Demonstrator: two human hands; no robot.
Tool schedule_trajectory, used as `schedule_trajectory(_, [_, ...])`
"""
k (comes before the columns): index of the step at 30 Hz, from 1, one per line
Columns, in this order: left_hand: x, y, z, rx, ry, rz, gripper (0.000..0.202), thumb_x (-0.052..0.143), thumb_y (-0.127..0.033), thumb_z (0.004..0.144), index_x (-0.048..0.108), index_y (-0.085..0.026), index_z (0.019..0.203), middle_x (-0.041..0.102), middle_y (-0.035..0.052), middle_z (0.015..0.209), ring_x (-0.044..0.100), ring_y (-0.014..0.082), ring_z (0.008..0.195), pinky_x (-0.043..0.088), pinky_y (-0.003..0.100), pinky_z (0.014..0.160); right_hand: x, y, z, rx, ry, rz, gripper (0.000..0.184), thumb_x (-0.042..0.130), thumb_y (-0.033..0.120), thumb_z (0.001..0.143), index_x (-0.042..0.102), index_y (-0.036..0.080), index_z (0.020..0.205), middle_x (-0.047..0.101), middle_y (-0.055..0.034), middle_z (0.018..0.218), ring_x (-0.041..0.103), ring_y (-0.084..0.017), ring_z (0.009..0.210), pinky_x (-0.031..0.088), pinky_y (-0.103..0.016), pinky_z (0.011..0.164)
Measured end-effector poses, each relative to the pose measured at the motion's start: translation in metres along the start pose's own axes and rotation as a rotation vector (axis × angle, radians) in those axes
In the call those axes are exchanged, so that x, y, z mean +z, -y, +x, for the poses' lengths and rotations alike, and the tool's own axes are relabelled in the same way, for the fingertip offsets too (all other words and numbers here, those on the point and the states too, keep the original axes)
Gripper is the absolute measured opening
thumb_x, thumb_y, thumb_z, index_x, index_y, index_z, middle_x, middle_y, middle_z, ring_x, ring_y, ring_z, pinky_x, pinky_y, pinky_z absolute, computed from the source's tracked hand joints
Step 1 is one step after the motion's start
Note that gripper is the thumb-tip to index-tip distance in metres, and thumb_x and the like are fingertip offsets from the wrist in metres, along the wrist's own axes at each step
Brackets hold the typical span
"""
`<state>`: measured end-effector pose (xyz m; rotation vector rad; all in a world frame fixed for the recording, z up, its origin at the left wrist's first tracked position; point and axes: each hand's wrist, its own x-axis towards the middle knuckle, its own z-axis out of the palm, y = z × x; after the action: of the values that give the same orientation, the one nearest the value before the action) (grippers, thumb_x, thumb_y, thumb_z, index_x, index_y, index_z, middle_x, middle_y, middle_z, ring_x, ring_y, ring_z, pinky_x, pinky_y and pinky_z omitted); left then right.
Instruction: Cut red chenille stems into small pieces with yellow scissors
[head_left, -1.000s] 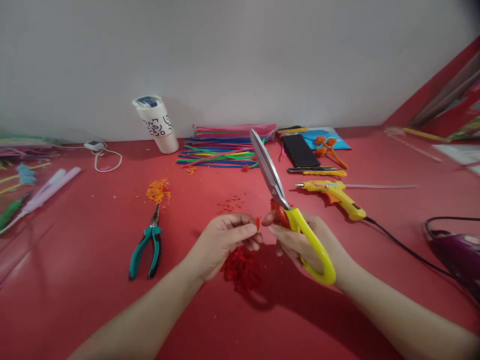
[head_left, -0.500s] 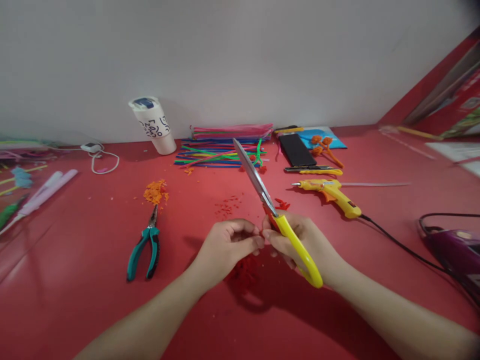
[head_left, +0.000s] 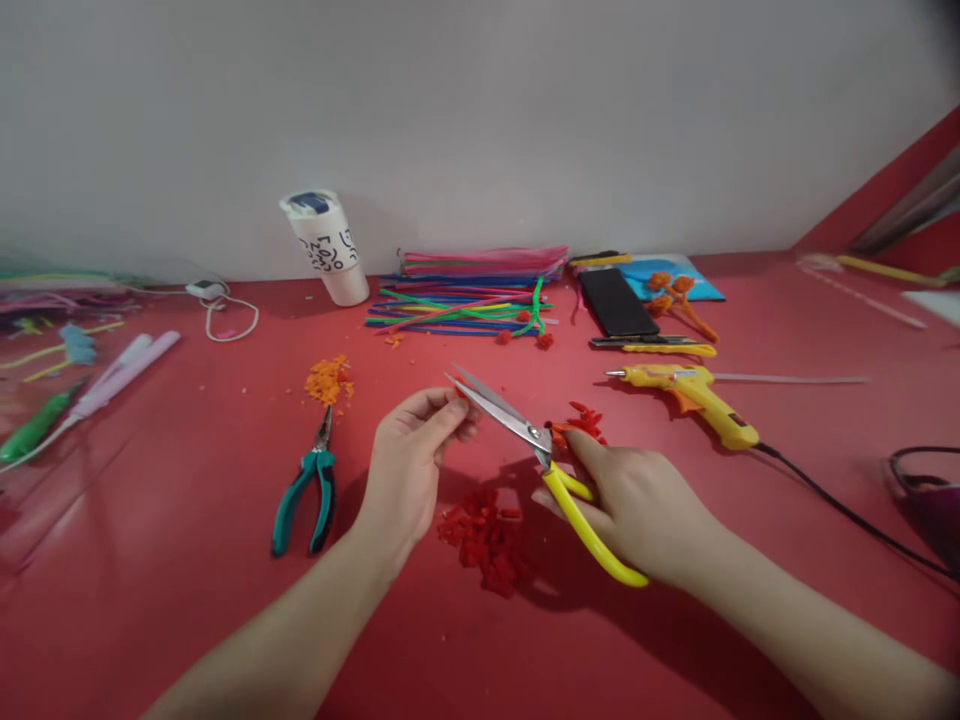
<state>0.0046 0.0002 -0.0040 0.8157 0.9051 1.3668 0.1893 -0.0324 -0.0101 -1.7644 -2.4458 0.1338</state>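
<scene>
My right hand (head_left: 637,500) is closed on a pair of scissors (head_left: 581,525) with yellow handles. Their blades are slightly parted, with the tips beside my left fingers. In a pinch, my left hand (head_left: 412,455) holds a small red piece of pipe cleaner (head_left: 462,393) at the blades; most of it is hidden by the fingers. Below and between the hands lies a pile of short red pipe cleaner pieces (head_left: 487,540) on the red table. A second cluster of red pieces (head_left: 586,420) lies just beyond my right hand, partly covered by it.
Pliers (head_left: 315,490) lie to the left, below orange clippings (head_left: 328,380). Coloured pipe cleaners (head_left: 465,300) and a white tumbler (head_left: 330,250) are at the back. On the right are a yellow glue gun (head_left: 690,390) with its cord, a phone (head_left: 619,302) and a cutter (head_left: 660,346).
My left hand has moved up and left with the red piece. The scissors have tilted left and their blades have parted, tips now at my left fingers. The view has shifted slightly.
</scene>
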Motion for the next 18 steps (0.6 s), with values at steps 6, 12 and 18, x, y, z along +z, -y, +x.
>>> schedule_trajectory(6, [-0.001,-0.0013,0.0009,0.027,0.029,-0.006,0.005,0.06,-0.014,0.07,0.063,-0.014,0.065,0.057,-0.0018,0.061,0.05,0.0051,0.056,0.04,0.017,0.058,0.0027,-0.0021,0.0,-0.057,0.009,-0.078,0.031,0.029,0.047,0.081,0.043,0.018,0.078,0.055,-0.0024,0.05,0.051,-0.018,0.043,0.015,-0.025,0.043])
schedule_trajectory(12, [-0.001,-0.001,0.0005,0.037,0.037,-0.009,0.006,0.059,-0.014,0.071,0.064,-0.014,0.067,0.058,-0.001,0.063,0.05,0.0051,0.056,0.04,0.017,0.058,0.0049,-0.0033,-0.0016,-0.095,-0.046,-0.098,0.032,0.027,0.045,0.083,0.043,0.017,0.08,0.054,-0.0021,0.048,0.051,-0.018,0.041,0.014,-0.025,0.043])
schedule_trajectory(18, [-0.0009,-0.0023,0.0002,0.036,0.042,-0.018,0.007,0.059,-0.014,0.071,0.064,-0.014,0.066,0.057,-0.0015,0.061,0.05,0.005,0.055,0.04,0.017,0.057,0.0058,-0.0032,-0.0007,-0.094,-0.055,-0.103,0.035,0.024,0.045,0.084,0.044,0.017,0.082,0.055,-0.0023,0.047,0.051,-0.018,0.041,0.014,-0.025,0.043])
